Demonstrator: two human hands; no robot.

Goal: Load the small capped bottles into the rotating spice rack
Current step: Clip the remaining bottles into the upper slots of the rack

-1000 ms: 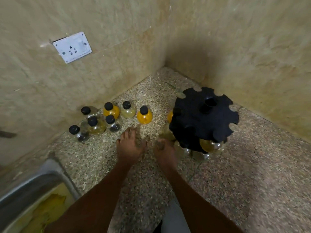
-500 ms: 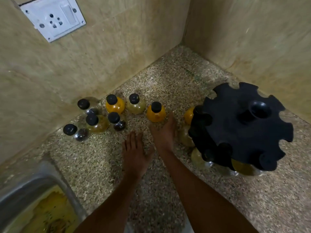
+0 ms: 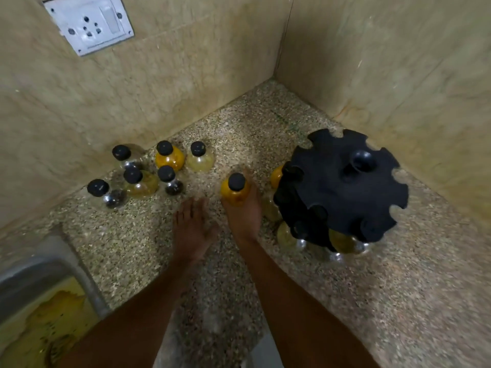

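I log a speckled beige-brown granite countertop (image 3: 398, 301) running into a corner. Two beige marble-look tiled walls meet there: the left wall (image 3: 172, 83) and the right wall (image 3: 385, 57). A white plastic socket-and-switch plate (image 3: 89, 23) sits high on the left wall, tilted in my view. At lower left I see a stainless steel sink (image 3: 50, 274) set into the counter, holding yellowish residue (image 3: 42, 328).

Two bare forearms are seen, ending in the left hand (image 3: 195, 229) and the right hand (image 3: 243, 213). No sleeve, watch, ring or glove is worn on either. A strip of pale grey clothing (image 3: 261, 351) is glimpsed between the arms.
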